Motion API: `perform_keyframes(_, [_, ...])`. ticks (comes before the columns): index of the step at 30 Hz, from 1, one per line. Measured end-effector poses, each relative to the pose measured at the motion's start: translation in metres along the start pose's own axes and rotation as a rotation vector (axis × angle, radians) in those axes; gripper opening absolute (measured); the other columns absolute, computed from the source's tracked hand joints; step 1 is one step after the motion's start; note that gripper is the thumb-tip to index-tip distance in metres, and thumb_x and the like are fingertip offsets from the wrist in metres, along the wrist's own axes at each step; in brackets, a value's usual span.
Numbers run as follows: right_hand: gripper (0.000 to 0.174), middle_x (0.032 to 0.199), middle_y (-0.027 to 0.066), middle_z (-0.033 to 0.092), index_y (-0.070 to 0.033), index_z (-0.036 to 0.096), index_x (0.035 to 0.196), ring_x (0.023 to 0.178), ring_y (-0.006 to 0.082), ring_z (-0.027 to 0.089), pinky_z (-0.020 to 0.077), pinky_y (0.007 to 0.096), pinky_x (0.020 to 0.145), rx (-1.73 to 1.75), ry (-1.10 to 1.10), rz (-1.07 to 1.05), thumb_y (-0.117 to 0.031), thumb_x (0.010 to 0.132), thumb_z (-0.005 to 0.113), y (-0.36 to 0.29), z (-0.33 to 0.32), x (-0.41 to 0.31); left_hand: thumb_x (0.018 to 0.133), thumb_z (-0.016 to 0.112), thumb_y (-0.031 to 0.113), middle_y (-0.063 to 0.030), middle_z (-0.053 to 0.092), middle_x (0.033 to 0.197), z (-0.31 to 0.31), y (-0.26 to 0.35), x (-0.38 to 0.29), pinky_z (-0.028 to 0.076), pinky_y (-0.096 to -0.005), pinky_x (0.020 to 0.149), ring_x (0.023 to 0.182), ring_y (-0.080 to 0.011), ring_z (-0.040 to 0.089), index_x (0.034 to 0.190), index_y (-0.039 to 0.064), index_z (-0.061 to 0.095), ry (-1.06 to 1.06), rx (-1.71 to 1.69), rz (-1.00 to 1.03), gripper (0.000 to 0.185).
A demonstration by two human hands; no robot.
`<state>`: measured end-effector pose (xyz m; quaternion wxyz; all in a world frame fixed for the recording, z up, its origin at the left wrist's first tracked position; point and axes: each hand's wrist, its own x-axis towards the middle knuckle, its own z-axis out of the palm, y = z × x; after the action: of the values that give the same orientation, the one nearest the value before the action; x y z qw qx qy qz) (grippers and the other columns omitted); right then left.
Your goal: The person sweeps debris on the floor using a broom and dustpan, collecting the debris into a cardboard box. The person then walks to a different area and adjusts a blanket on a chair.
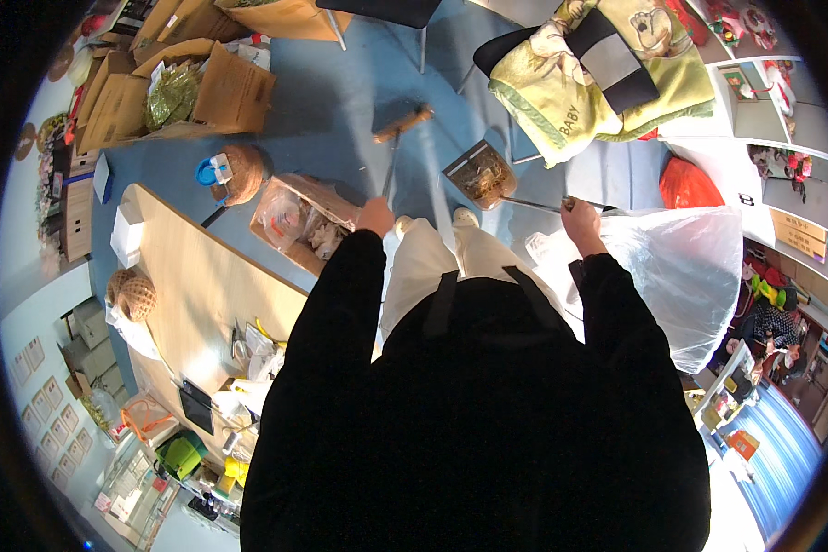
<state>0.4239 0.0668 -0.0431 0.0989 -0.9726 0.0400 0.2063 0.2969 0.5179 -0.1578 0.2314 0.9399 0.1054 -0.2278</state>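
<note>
My left hand [376, 217] is closed on the handle of a broom, whose orange-brown head [403, 124] lies against the blue floor ahead of my feet. In my right hand [582, 219] is the metal handle of a long-handled dustpan [484, 176]. The dustpan's pan holds brownish debris and sits to the right of the broom head, apart from it. A large translucent plastic bag [676, 276] stands beside my right forearm.
Left of my legs is an open carton [269, 231] with plastic inside, near a wooden table [200, 276]. Further off are a woven ball-shaped item [241, 172], cardboard boxes [238, 90], a blanket-covered chair [545, 103] and a red bag [686, 185]. White shelves line the right.
</note>
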Motion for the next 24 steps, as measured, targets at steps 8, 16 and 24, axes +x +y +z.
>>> perform_keyframes(8, [0.036,0.1,0.014,0.069,-0.013,0.067,0.11,0.096,0.0313,0.065,0.0518,0.0399,0.083,-0.073,-0.117,0.096,-0.038,0.085,0.06,-0.017,-0.013,0.019,0.083,0.05,0.011,-0.0236,0.063,0.092,-0.04,0.024,-0.121,0.048,-0.0464,0.075,0.088,-0.0408,0.06,0.118,0.007,0.057,-0.161,-0.143,0.112,0.036])
perform_keyframes(16, [0.036,0.095,0.0164,0.069,-0.01,0.067,0.105,0.09,0.0358,0.064,0.0516,0.0436,0.079,0.006,-0.11,-0.041,-0.039,0.086,0.057,0.025,-0.024,0.015,0.09,0.052,0.018,-0.0065,0.06,0.073,-0.003,0.057,-0.203,0.048,-0.0337,0.053,0.057,-0.017,0.054,0.136,0.02,0.05,-0.082,-0.437,-0.257,0.046])
perform_keyframes(24, [0.026,0.083,0.0176,0.067,-0.01,0.068,0.089,0.082,0.0376,0.064,0.0509,0.0467,0.073,-0.09,-0.146,-0.366,-0.032,0.086,0.054,0.047,-0.043,0.027,0.082,0.05,0.011,-0.0174,0.06,0.067,0.018,0.07,-0.195,0.051,-0.0412,0.051,0.052,-0.0289,0.06,0.125,0.004,0.054,-0.128,-0.643,-0.556,0.044])
